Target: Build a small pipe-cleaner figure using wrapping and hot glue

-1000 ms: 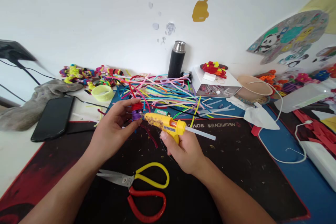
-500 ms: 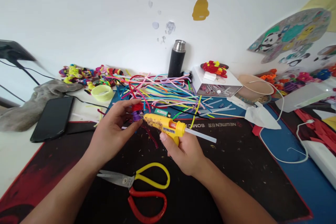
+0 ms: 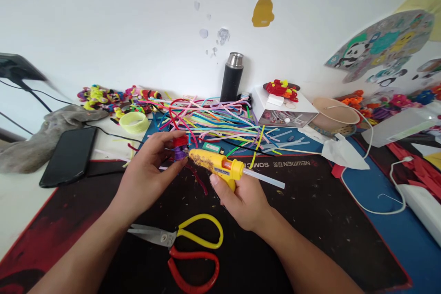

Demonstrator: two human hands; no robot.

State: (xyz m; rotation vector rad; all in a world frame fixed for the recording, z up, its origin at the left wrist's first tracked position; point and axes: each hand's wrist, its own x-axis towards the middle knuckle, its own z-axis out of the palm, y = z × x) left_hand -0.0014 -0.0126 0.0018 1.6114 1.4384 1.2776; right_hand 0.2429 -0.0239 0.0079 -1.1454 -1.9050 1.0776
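Observation:
Between the thumb and fingers of my left hand (image 3: 146,172) is a small red and purple pipe-cleaner figure (image 3: 180,148). My right hand (image 3: 243,197) is wrapped round the handle of a yellow hot glue gun (image 3: 215,164), stained brown near its front. The gun's nozzle points left and meets or nearly meets the purple part of the figure; I cannot tell which. A clear glue stick (image 3: 265,178) juts out of the gun's back end. Below my hands, scissors (image 3: 168,238) with one yellow and one red handle lie partly spread on the dark mat.
Loose pipe cleaners (image 3: 213,117) are heaped behind my hands. A black thermos (image 3: 232,78) and a white box (image 3: 284,108) stand by the wall. At left lie a phone (image 3: 68,156) and a pale green tape roll (image 3: 134,122). White cables (image 3: 374,211) curl at right.

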